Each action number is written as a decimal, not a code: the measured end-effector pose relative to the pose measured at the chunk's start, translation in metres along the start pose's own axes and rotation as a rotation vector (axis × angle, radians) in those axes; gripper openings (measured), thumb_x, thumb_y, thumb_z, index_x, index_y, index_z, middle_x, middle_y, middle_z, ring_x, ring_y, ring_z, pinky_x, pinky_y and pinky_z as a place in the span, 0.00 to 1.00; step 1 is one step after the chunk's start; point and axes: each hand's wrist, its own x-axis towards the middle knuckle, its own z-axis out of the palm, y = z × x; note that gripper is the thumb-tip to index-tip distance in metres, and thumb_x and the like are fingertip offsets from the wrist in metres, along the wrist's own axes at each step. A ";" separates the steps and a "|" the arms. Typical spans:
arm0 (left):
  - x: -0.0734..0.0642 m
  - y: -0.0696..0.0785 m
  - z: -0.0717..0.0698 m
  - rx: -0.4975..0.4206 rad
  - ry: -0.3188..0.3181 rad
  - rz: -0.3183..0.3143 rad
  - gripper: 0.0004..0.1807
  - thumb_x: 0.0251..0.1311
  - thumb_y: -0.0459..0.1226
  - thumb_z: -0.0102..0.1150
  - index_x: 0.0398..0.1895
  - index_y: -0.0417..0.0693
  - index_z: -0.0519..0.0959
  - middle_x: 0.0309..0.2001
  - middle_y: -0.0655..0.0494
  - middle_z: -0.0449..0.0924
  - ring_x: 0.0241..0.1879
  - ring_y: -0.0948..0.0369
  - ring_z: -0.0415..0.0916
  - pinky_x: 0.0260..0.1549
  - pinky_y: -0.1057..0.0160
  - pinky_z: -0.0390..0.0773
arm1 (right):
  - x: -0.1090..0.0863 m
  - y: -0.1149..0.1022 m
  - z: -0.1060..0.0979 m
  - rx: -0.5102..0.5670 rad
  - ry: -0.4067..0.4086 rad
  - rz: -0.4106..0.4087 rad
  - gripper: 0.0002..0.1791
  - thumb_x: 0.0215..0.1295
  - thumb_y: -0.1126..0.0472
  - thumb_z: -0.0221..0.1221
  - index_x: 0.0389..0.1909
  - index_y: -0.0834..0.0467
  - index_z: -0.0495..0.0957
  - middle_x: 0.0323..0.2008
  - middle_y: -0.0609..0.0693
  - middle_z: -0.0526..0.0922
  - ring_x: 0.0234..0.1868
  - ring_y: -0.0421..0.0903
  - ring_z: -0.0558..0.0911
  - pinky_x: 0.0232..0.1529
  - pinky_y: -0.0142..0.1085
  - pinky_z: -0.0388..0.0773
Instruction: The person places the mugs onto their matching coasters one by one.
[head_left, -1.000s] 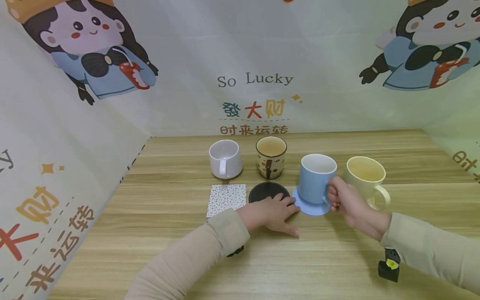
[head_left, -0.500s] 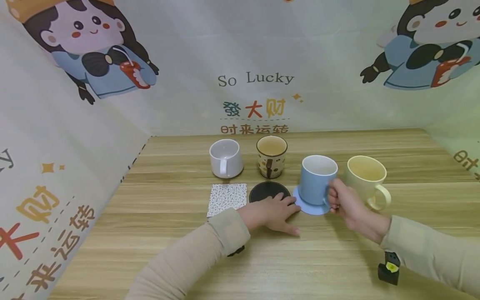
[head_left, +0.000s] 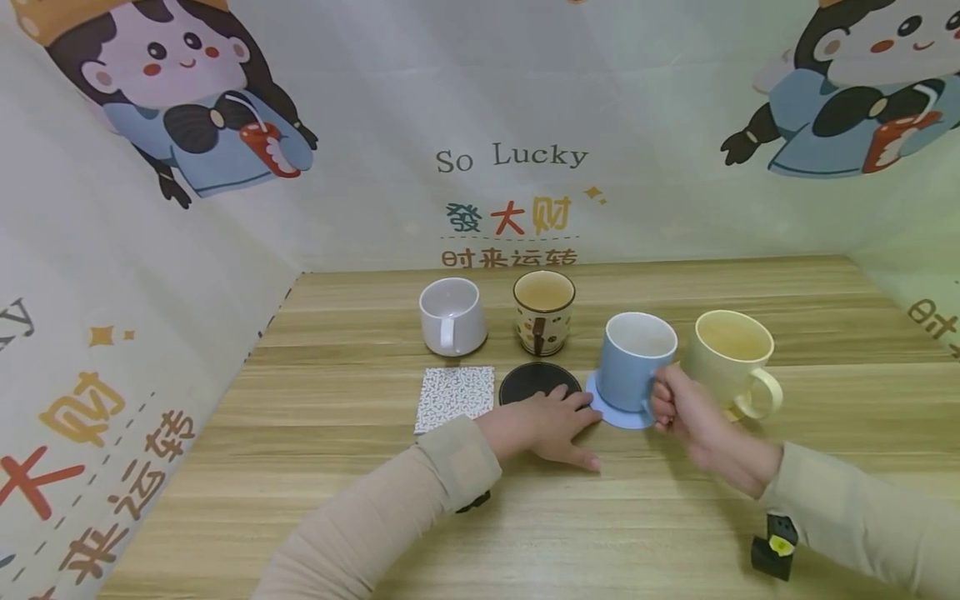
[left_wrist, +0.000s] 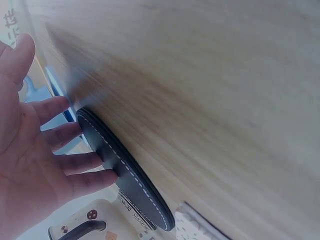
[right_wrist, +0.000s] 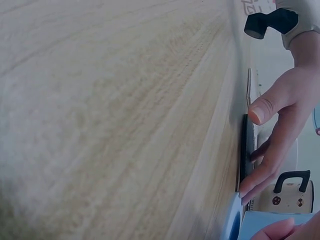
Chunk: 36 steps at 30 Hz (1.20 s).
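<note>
My right hand [head_left: 693,417] grips the handle of a light blue mug [head_left: 636,371], which stands upright on a round blue coaster [head_left: 626,418]. Fingers spread and nearly straight, my left hand [head_left: 551,429] reaches over a round black coaster [head_left: 536,379]. Its fingertips touch the blue coaster's left edge. White stitching rims the black coaster in the left wrist view, with fingers [left_wrist: 85,162] against it. Only a bit of my right hand [right_wrist: 280,231] shows in the right wrist view, by the blue mug [right_wrist: 255,225]. The mug's handle is mostly hidden by my fingers.
A white mug [head_left: 452,321] and a brown-patterned mug [head_left: 542,325] stand behind the coasters. Close to my right hand is a yellow mug [head_left: 723,367]. A square speckled coaster [head_left: 455,396] lies left of the black one. Printed cloth [head_left: 375,125] walls the wooden table [head_left: 337,375].
The blue mug and my right hand have shifted slightly down and to the right over the blue coaster. My left hand has stayed in place.
</note>
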 end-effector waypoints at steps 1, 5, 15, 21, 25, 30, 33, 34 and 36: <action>0.000 0.000 0.000 0.001 0.000 0.001 0.39 0.56 0.65 0.43 0.70 0.60 0.55 0.72 0.57 0.45 0.70 0.49 0.43 0.64 0.49 0.54 | 0.000 0.001 0.000 0.002 0.000 -0.003 0.19 0.65 0.59 0.34 0.12 0.49 0.54 0.10 0.40 0.57 0.17 0.37 0.60 0.23 0.29 0.60; 0.002 0.000 0.000 0.007 -0.001 0.000 0.39 0.56 0.65 0.43 0.70 0.61 0.55 0.72 0.58 0.45 0.70 0.49 0.43 0.64 0.49 0.55 | -0.002 0.004 0.000 0.001 0.001 -0.012 0.19 0.65 0.59 0.35 0.12 0.49 0.54 0.11 0.40 0.57 0.18 0.37 0.60 0.23 0.29 0.60; 0.002 0.001 0.000 0.017 0.001 -0.001 0.40 0.56 0.65 0.43 0.69 0.61 0.55 0.72 0.58 0.46 0.70 0.49 0.44 0.64 0.49 0.55 | -0.004 0.010 0.003 -0.029 -0.005 -0.035 0.19 0.66 0.59 0.34 0.13 0.51 0.52 0.11 0.41 0.57 0.18 0.38 0.60 0.24 0.30 0.60; 0.002 0.001 -0.001 0.019 -0.003 0.000 0.40 0.56 0.65 0.43 0.69 0.61 0.55 0.72 0.58 0.46 0.70 0.49 0.44 0.64 0.49 0.55 | -0.004 0.012 0.004 -0.044 -0.012 -0.039 0.19 0.66 0.59 0.33 0.12 0.52 0.52 0.12 0.42 0.57 0.18 0.39 0.60 0.24 0.31 0.59; 0.002 0.000 -0.001 0.021 -0.003 -0.003 0.40 0.56 0.65 0.43 0.69 0.60 0.55 0.72 0.58 0.46 0.70 0.50 0.44 0.64 0.49 0.55 | -0.003 0.014 0.004 -0.050 -0.030 -0.058 0.19 0.65 0.59 0.33 0.12 0.52 0.51 0.12 0.42 0.56 0.18 0.38 0.59 0.23 0.31 0.58; 0.002 0.000 0.000 0.025 0.002 -0.001 0.40 0.56 0.65 0.43 0.69 0.60 0.55 0.72 0.57 0.46 0.70 0.49 0.45 0.63 0.49 0.56 | -0.002 0.015 0.003 -0.059 -0.043 -0.069 0.19 0.64 0.60 0.33 0.11 0.52 0.50 0.11 0.42 0.55 0.17 0.39 0.58 0.22 0.32 0.56; 0.002 0.000 0.000 0.027 0.001 -0.001 0.40 0.56 0.65 0.43 0.69 0.60 0.55 0.72 0.57 0.46 0.70 0.49 0.45 0.63 0.49 0.56 | -0.002 0.016 0.002 -0.068 -0.054 -0.071 0.19 0.63 0.60 0.33 0.11 0.52 0.50 0.11 0.43 0.56 0.17 0.39 0.58 0.22 0.33 0.56; 0.002 0.000 0.000 0.026 -0.001 -0.001 0.39 0.56 0.65 0.43 0.69 0.60 0.55 0.72 0.57 0.46 0.70 0.49 0.45 0.63 0.49 0.56 | -0.002 0.015 0.002 -0.071 -0.058 -0.073 0.19 0.63 0.60 0.33 0.11 0.52 0.50 0.11 0.43 0.55 0.16 0.39 0.58 0.21 0.33 0.56; 0.002 0.000 -0.001 0.026 -0.002 0.000 0.39 0.56 0.65 0.43 0.69 0.60 0.55 0.72 0.57 0.46 0.70 0.49 0.45 0.63 0.49 0.56 | -0.002 0.015 0.001 -0.069 -0.064 -0.074 0.19 0.63 0.61 0.33 0.10 0.52 0.50 0.11 0.43 0.56 0.16 0.39 0.58 0.21 0.32 0.57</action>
